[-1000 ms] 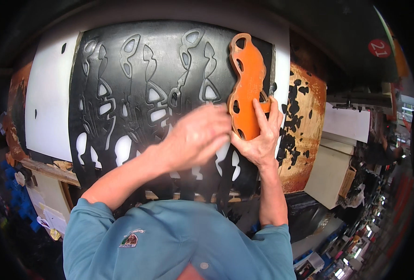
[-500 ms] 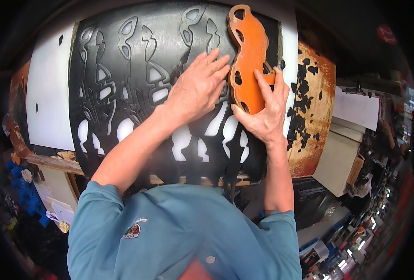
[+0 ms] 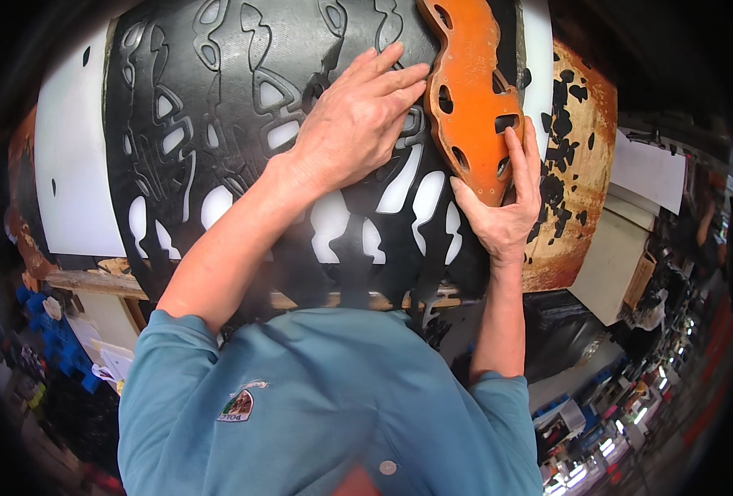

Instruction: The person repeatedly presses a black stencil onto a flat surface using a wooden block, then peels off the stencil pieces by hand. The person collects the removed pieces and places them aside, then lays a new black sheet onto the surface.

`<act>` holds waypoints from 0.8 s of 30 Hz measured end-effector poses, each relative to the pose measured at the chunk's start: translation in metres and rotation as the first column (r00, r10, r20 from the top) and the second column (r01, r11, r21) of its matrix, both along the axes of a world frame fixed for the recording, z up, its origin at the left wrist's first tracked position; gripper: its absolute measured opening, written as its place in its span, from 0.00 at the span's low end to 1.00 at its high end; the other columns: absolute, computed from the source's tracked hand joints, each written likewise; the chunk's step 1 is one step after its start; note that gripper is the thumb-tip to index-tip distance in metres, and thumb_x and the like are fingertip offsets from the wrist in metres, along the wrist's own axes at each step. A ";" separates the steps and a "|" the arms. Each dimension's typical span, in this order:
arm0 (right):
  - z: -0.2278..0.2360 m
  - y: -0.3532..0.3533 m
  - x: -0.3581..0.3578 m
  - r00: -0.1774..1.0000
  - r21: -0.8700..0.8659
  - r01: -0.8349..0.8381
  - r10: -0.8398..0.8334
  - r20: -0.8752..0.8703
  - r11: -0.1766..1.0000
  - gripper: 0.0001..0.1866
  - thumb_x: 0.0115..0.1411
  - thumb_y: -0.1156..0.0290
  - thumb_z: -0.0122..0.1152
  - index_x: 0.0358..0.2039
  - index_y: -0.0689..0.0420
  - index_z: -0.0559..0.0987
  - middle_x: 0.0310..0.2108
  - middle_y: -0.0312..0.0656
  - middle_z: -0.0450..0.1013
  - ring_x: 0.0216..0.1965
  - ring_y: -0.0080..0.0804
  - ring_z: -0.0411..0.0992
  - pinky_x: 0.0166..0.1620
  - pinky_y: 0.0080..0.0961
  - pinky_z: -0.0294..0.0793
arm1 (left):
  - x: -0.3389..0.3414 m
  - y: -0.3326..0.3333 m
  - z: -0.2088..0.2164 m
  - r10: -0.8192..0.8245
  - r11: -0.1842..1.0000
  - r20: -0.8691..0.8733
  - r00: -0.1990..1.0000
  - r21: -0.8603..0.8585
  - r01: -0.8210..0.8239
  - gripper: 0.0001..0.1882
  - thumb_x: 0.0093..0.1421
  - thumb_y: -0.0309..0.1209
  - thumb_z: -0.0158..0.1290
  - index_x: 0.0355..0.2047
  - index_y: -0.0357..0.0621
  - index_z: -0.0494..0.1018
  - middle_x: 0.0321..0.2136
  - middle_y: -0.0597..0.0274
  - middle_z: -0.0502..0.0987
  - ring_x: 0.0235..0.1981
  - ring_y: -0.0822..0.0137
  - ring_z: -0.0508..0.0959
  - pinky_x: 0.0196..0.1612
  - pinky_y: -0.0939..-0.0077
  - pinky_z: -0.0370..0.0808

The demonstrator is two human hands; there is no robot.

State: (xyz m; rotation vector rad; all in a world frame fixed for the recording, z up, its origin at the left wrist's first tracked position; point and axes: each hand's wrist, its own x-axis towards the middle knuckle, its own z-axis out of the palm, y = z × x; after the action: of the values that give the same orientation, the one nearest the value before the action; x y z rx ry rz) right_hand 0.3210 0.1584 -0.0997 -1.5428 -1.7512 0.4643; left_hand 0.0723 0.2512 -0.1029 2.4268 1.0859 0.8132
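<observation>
orange template (image 3: 470,99) upper right of frame, long axis near-vertical | right hand (image 3: 503,211) fingers clamped on its lower edge | left hand (image 3: 354,124) fingers together, flat on black sheet (image 3: 184,99), tips touching its left edge

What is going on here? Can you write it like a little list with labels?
Left hand: left hand lies flat on the black sheet, fingers spread, fingertips by the orange piece.
Right hand: right hand grips the lower edge of the orange template.
Orange template: flat, with holes, lying on the black sheet.
Black sheet: full of cut-out shapes, with a white board under it.
Beside it: a rusty brown plate with black spots, to the right.
</observation>
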 end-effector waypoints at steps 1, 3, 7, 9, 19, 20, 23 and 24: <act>0.001 0.000 0.001 1.000 0.004 -0.003 0.003 0.008 1.000 0.50 0.43 0.75 0.82 0.70 0.63 0.72 0.75 0.66 0.58 0.74 0.58 0.64 0.72 0.45 0.69 | 0.000 0.000 0.000 0.003 1.000 0.014 1.000 -0.004 -0.003 0.18 0.66 0.21 0.55 0.56 0.31 0.80 0.61 0.47 0.79 0.70 0.45 0.70 0.75 0.47 0.64; 0.002 -0.001 0.001 1.000 -0.006 0.002 -0.002 -0.013 1.000 0.50 0.44 0.75 0.82 0.70 0.63 0.72 0.75 0.64 0.58 0.74 0.56 0.63 0.73 0.44 0.67 | -0.001 0.001 -0.002 0.007 1.000 0.048 0.999 0.001 -0.007 0.18 0.65 0.20 0.56 0.56 0.32 0.80 0.60 0.47 0.79 0.69 0.44 0.72 0.74 0.47 0.65; 0.004 -0.002 -0.001 0.999 -0.016 0.009 -0.010 -0.047 1.000 0.49 0.46 0.74 0.82 0.71 0.64 0.71 0.76 0.60 0.59 0.75 0.51 0.62 0.75 0.42 0.62 | 0.001 0.006 -0.008 0.058 0.998 0.287 0.956 -0.046 -0.046 0.18 0.65 0.18 0.57 0.55 0.35 0.79 0.58 0.48 0.81 0.65 0.43 0.76 0.72 0.47 0.69; 0.004 -0.001 -0.003 0.999 -0.021 0.005 -0.006 -0.044 1.000 0.50 0.46 0.74 0.82 0.71 0.64 0.71 0.76 0.60 0.58 0.75 0.51 0.62 0.75 0.42 0.62 | 0.002 0.006 -0.009 0.077 0.997 0.357 0.931 -0.029 -0.072 0.17 0.66 0.18 0.57 0.55 0.38 0.78 0.56 0.50 0.83 0.62 0.42 0.79 0.69 0.47 0.72; 0.015 -0.029 0.020 0.999 -0.120 0.027 -0.021 0.048 0.992 0.59 0.46 0.66 0.86 0.76 0.63 0.61 0.72 0.61 0.64 0.70 0.56 0.66 0.71 0.44 0.68 | -0.013 -0.009 0.003 -0.024 0.998 0.029 0.999 -0.056 0.026 0.18 0.65 0.25 0.59 0.55 0.35 0.81 0.64 0.46 0.77 0.72 0.42 0.68 0.75 0.46 0.63; 0.015 -0.040 0.020 0.997 -0.093 0.074 -0.072 0.033 0.993 0.55 0.48 0.69 0.84 0.74 0.64 0.64 0.66 0.57 0.72 0.67 0.54 0.69 0.69 0.44 0.69 | -0.015 -0.014 0.005 -0.034 0.998 -0.009 0.999 -0.060 0.034 0.20 0.66 0.24 0.59 0.58 0.36 0.79 0.65 0.47 0.76 0.73 0.43 0.67 0.76 0.46 0.62; 0.007 -0.063 0.018 0.985 0.015 0.162 -0.161 -0.060 0.987 0.42 0.52 0.76 0.80 0.68 0.67 0.72 0.55 0.51 0.81 0.62 0.50 0.74 0.66 0.42 0.73 | -0.019 -0.028 0.011 -0.035 0.998 -0.066 0.997 -0.053 0.031 0.21 0.67 0.24 0.58 0.60 0.37 0.77 0.66 0.49 0.75 0.73 0.43 0.66 0.76 0.45 0.61; 0.003 -0.066 0.017 0.985 0.060 0.153 -0.148 -0.087 0.986 0.40 0.53 0.78 0.78 0.66 0.67 0.73 0.52 0.50 0.83 0.60 0.49 0.75 0.64 0.41 0.74 | -0.019 -0.031 0.013 -0.028 0.999 -0.085 0.996 -0.043 0.024 0.21 0.67 0.24 0.59 0.60 0.37 0.77 0.67 0.50 0.75 0.74 0.43 0.66 0.76 0.44 0.61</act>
State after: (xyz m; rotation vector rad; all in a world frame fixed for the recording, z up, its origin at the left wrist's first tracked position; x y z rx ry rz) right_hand 0.3382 0.0926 -0.0963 -1.5728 -1.5591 0.3848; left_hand 0.0528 0.2198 -0.0901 2.4553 1.0890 0.6772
